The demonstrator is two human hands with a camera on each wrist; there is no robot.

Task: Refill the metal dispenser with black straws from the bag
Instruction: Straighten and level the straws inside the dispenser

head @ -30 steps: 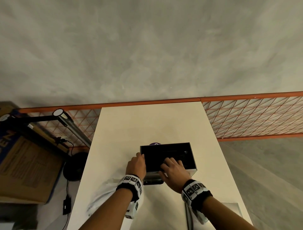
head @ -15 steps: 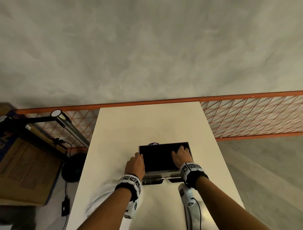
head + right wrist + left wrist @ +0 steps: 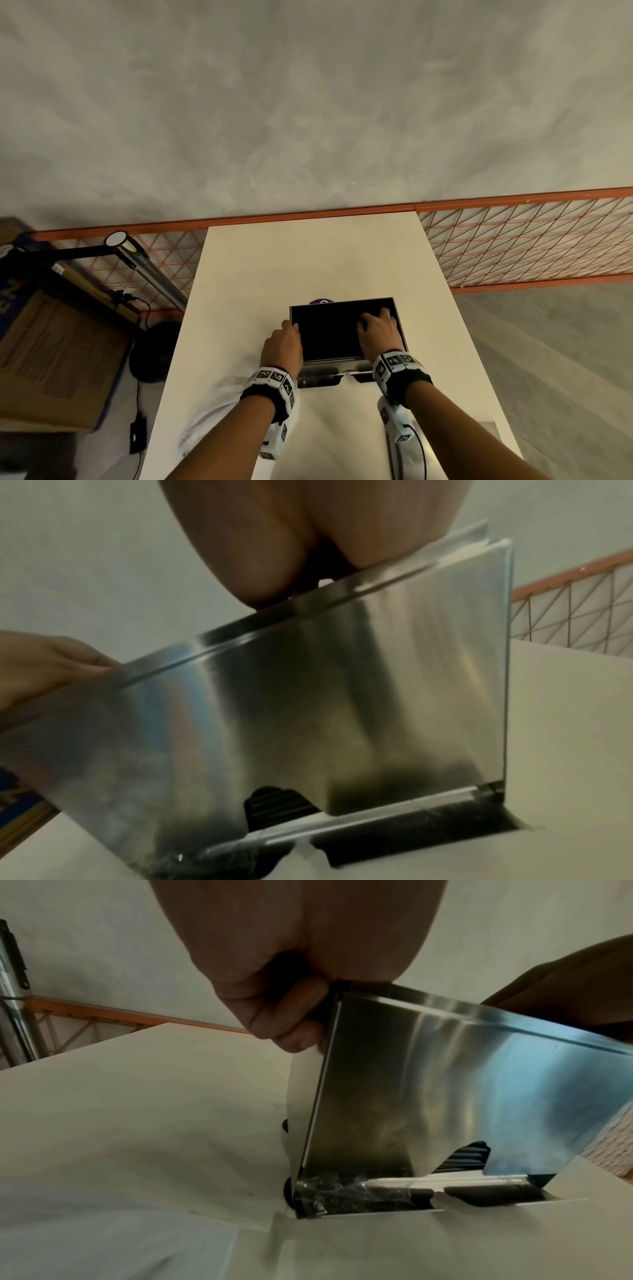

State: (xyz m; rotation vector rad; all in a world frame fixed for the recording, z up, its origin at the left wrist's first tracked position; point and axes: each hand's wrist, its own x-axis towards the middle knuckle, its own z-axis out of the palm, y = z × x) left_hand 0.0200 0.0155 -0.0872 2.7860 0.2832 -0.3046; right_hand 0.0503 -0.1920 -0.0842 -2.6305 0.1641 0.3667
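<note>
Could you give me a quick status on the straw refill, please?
Left hand grips the dispenser at its left top edge. Right hand reaches into the open top. Black straws visible inside. Nothing blocking.

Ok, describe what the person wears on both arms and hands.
Both forearms are bare, with no sleeves or gloves. Each wrist carries a black band topped by white blocks printed with black square markers. A thin black cable trails from the unit under the right wrist.

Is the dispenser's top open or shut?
Open: the dispenser shows a dark, lidless interior from above, with the right hand reaching inside.
</note>
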